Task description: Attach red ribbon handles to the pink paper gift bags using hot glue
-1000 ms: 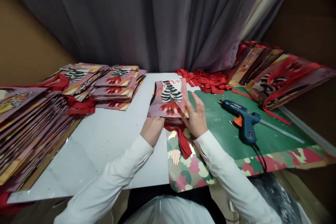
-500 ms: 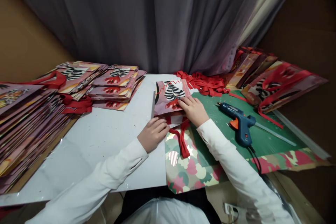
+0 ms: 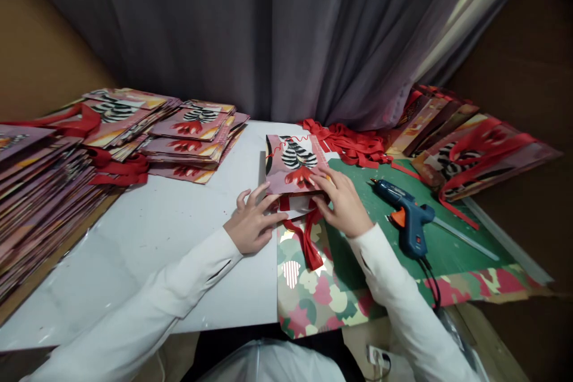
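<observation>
The left hand has its fingers fanned wide, touching the near left corner of a flat pink-and-purple printed paper bag. The right hand, half curled, sets its fingertips along the near right edge; whether they pinch, I can't tell from here. The bag lies where the glossy white tabletop meets the green mat, a red fabric ribbon trailing below.

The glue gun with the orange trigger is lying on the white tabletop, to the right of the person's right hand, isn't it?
Not quite: the head view shows the glue gun with the orange trigger lying on the green mat, not the white tabletop, to the right of the right hand.
</observation>
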Action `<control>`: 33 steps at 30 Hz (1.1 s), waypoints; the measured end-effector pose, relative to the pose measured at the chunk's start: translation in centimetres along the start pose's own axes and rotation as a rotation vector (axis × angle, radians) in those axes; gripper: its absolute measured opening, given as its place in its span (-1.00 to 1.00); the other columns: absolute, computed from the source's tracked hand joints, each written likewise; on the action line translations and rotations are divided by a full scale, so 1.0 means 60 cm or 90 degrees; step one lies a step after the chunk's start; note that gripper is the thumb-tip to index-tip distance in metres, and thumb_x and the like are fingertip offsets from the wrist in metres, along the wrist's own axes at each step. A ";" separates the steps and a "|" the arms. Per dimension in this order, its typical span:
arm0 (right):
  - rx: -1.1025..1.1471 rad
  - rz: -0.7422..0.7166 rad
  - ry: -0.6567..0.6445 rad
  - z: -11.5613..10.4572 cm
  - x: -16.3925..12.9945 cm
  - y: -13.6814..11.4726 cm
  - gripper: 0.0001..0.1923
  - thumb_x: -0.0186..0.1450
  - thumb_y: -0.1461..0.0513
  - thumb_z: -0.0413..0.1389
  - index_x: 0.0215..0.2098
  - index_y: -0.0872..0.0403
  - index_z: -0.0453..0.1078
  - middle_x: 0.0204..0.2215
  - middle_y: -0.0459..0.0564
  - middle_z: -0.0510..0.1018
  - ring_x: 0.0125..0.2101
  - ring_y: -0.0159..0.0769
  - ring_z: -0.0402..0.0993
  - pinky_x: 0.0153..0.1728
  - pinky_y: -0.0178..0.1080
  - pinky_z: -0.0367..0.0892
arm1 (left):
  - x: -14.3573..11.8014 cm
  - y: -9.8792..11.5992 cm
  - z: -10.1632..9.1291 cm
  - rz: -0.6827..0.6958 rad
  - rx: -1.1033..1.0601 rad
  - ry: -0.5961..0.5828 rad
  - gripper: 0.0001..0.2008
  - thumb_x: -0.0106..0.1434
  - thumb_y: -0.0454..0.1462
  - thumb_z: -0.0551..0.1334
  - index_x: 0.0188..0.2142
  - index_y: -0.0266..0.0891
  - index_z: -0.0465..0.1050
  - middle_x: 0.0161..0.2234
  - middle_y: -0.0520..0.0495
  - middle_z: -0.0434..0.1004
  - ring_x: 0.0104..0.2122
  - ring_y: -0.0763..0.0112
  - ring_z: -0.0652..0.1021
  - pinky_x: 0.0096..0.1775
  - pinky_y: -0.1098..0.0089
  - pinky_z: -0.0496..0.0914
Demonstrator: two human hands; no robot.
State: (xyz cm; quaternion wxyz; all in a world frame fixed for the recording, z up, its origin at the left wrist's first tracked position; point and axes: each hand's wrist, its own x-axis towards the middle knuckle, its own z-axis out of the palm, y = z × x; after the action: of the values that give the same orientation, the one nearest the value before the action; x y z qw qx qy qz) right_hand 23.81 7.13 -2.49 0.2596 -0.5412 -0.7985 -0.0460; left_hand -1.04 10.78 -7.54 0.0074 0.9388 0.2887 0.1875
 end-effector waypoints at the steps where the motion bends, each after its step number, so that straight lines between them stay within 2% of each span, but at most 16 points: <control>1: 0.040 0.037 0.025 -0.007 -0.018 -0.021 -0.63 0.33 0.25 0.01 0.10 0.08 0.32 0.07 0.18 0.40 0.10 -0.08 0.30 0.08 -0.01 0.24 | 0.000 -0.001 0.001 -0.004 -0.001 -0.003 -0.49 0.06 -0.33 0.16 0.02 0.09 0.47 0.16 -0.17 0.26 0.26 -0.22 0.03 0.05 -0.17 0.01; 2: 0.088 0.069 0.039 -0.012 -0.039 -0.042 -0.69 0.34 0.27 -0.03 0.04 0.06 0.35 -0.02 0.16 0.44 0.03 -0.11 0.35 0.02 -0.06 0.29 | 0.000 -0.001 0.002 -0.009 -0.002 -0.008 -0.49 0.06 -0.32 0.16 0.02 0.09 0.46 0.16 -0.17 0.25 0.26 -0.22 0.02 0.04 -0.14 0.03; 4: 0.159 0.100 -0.052 -0.017 -0.084 -0.080 -0.71 0.36 0.29 -0.07 -0.01 0.01 0.35 -0.15 0.10 0.48 -0.10 -0.12 0.41 -0.09 -0.09 0.35 | 0.000 0.000 0.003 -0.018 -0.007 -0.017 -0.50 0.07 -0.31 0.16 0.02 0.10 0.47 0.17 -0.16 0.23 0.26 -0.22 0.00 0.02 -0.10 0.06; 6: 0.211 0.162 -0.109 -0.014 -0.129 -0.106 -0.71 0.35 0.27 -0.04 0.02 -0.02 0.32 -0.18 0.07 0.48 -0.15 -0.12 0.43 -0.16 -0.10 0.39 | -0.001 0.002 0.005 -0.027 -0.016 -0.022 -0.49 0.06 -0.31 0.16 0.02 0.10 0.46 0.17 -0.15 0.22 0.26 -0.23 -0.01 0.00 -0.07 0.07; 8: 0.258 0.223 -0.129 -0.006 -0.165 -0.120 -0.69 0.33 0.26 0.00 0.05 -0.04 0.30 -0.20 0.06 0.49 -0.18 -0.12 0.45 -0.19 -0.11 0.41 | 0.000 0.006 0.005 -0.037 -0.022 -0.022 -0.48 0.06 -0.32 0.15 0.02 0.10 0.46 0.17 -0.14 0.20 0.25 -0.23 -0.01 -0.01 -0.06 0.08; 12: 0.311 0.362 -0.067 0.016 -0.201 -0.131 -0.73 0.33 0.22 0.00 0.00 -0.03 0.33 -0.22 0.04 0.53 -0.26 -0.15 0.49 -0.25 -0.15 0.42 | 0.001 0.016 0.006 -0.048 -0.018 -0.018 -0.49 0.07 -0.32 0.15 0.02 0.09 0.46 0.18 -0.15 0.19 0.25 -0.23 0.00 -0.04 -0.03 0.09; 15: 0.377 0.464 -0.004 0.030 -0.204 -0.131 -0.74 0.34 0.16 -0.01 -0.03 -0.02 0.36 -0.37 -0.01 0.55 -0.43 -0.21 0.48 -0.40 -0.21 0.40 | 0.002 0.020 0.005 -0.054 -0.007 -0.017 -0.50 0.09 -0.32 0.15 0.03 0.11 0.45 0.16 -0.16 0.21 0.25 -0.23 0.01 -0.06 -0.01 0.10; 17: 0.436 0.507 0.021 0.035 -0.203 -0.127 -0.72 0.35 0.13 -0.02 -0.02 -0.02 0.35 -0.45 -0.04 0.53 -0.50 -0.22 0.46 -0.47 -0.23 0.37 | 0.002 0.021 0.005 -0.059 -0.003 -0.023 -0.49 0.09 -0.32 0.15 0.04 0.11 0.44 0.16 -0.17 0.21 0.25 -0.23 0.01 -0.07 -0.01 0.09; 19: 0.450 0.527 0.040 0.035 -0.204 -0.122 -0.73 0.36 0.13 -0.05 -0.04 -0.01 0.37 -0.43 -0.02 0.53 -0.47 -0.21 0.47 -0.45 -0.21 0.38 | 0.003 0.020 0.006 -0.066 0.001 -0.031 -0.47 0.09 -0.32 0.15 0.05 0.12 0.43 0.16 -0.18 0.21 0.25 -0.23 -0.01 -0.07 -0.01 0.09; 21: 0.367 0.522 0.061 0.030 -0.204 -0.118 -0.75 0.37 0.15 -0.07 -0.13 -0.01 0.41 -0.32 0.05 0.53 -0.35 -0.16 0.48 -0.31 -0.15 0.40 | 0.002 0.020 0.007 -0.066 0.005 -0.034 -0.47 0.10 -0.32 0.15 0.06 0.13 0.43 0.16 -0.18 0.21 0.26 -0.21 -0.02 -0.07 -0.01 0.09; 23: 0.226 0.485 0.089 0.021 -0.200 -0.120 -0.75 0.38 0.17 -0.07 -0.18 0.00 0.43 -0.16 0.13 0.48 -0.16 -0.07 0.44 -0.12 -0.05 0.34 | 0.002 0.020 0.008 -0.061 0.007 -0.030 -0.47 0.10 -0.32 0.15 0.07 0.14 0.41 0.16 -0.18 0.21 0.26 -0.20 -0.02 -0.07 -0.01 0.09; 25: 0.135 0.407 0.080 0.015 -0.191 -0.129 -0.75 0.38 0.19 -0.07 -0.11 0.00 0.42 -0.07 0.15 0.43 -0.04 -0.04 0.36 -0.04 -0.01 0.28 | 0.001 0.021 0.009 -0.058 0.006 -0.024 -0.46 0.10 -0.32 0.16 0.08 0.14 0.41 0.16 -0.18 0.20 0.26 -0.22 -0.01 -0.07 -0.01 0.09; 29: 0.087 0.223 -0.017 0.026 -0.159 -0.163 -0.67 0.38 0.26 -0.04 0.09 0.00 0.32 -0.02 0.12 0.42 -0.02 -0.09 0.32 -0.01 -0.02 0.27 | 0.002 0.024 0.010 -0.061 -0.008 -0.016 -0.43 0.09 -0.33 0.17 0.11 0.15 0.38 0.17 -0.15 0.17 0.24 -0.24 0.02 -0.03 -0.02 0.08; 33: -0.026 0.179 -0.067 0.062 -0.133 -0.186 -0.57 0.33 0.34 0.00 0.17 0.08 0.27 0.04 0.14 0.40 -0.01 -0.05 0.28 0.02 0.02 0.24 | 0.001 0.025 0.010 -0.060 -0.001 -0.011 -0.45 0.11 -0.31 0.17 0.10 0.13 0.39 0.17 -0.18 0.15 0.24 -0.25 0.02 -0.05 -0.02 0.09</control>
State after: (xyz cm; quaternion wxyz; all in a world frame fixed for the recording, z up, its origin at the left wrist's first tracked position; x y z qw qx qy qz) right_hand 14.78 -2.82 -7.05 0.2105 -0.6545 -0.7261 0.0032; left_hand 0.05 9.61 -7.88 0.0192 0.9257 0.3327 0.1790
